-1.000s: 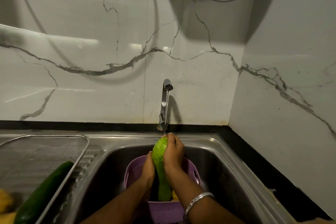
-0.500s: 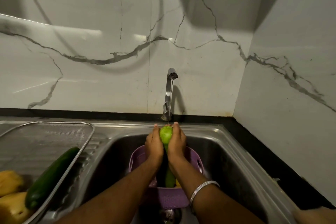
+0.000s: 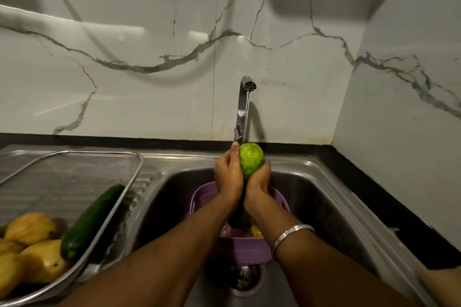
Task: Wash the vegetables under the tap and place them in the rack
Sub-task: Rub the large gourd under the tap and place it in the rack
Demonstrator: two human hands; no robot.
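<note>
Gourd [image 3: 251, 160]: upright under the tap [image 3: 245, 104], wet, above the purple basket [image 3: 245, 249] in the sink [image 3: 324, 197].
Left hand [image 3: 228, 174]: at its 9 o'clock, fingers wrapped round it.
Right hand [image 3: 259, 180]: at 5 o'clock, cupping it from below.
Rack [image 3: 74, 172]: 9 o'clock, holding a cucumber [image 3: 89, 222].

White grey-veined marble walls [image 3: 149, 32] meet in a corner above a black counter edge [image 3: 374, 182], seemingly dimly lit.

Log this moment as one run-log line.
step: rinsing | item: light green gourd under tap stream | hands: left hand, right hand both gripping | rack: cucumber, yellow vegetables
</note>
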